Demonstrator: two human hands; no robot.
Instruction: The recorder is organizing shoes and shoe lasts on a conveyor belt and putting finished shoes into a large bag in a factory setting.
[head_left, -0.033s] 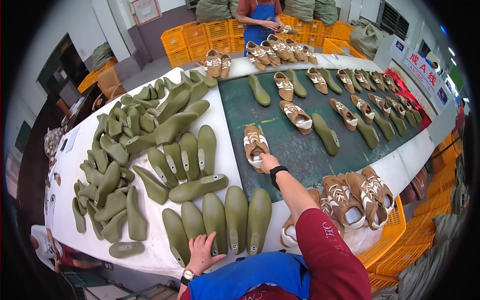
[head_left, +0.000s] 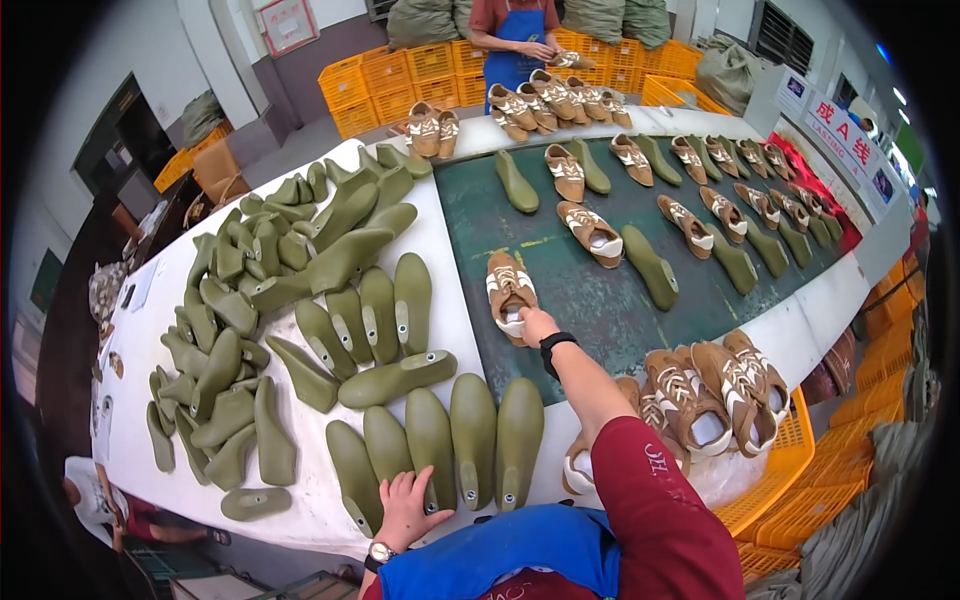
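My right hand (head_left: 538, 326) is closed on the heel end of a brown suede sneaker (head_left: 511, 285) with white stripes, which lies on the green belt (head_left: 560, 330) with its toe away from me. Some of the fingers are hidden at the shoe's opening. At the near edge of the white table, my left hand (head_left: 407, 510) rests over the heel ends of olive-green shoe lasts (head_left: 430, 440) standing in a row. Its fingers are stretched and the thumb is apart; nothing is lifted in it.
A heap of green lasts (head_left: 228, 370) covers the table's left part. Sneakers and lasts (head_left: 650, 267) lie along the belt. More sneakers (head_left: 690, 400) stand by my right arm near an orange crate (head_left: 790, 450). Across the table, a person in a blue apron (head_left: 515, 50) holds a shoe.
The view has shifted very slightly. Both hands stay where they were, the right on the sneaker and the left over the lasts.
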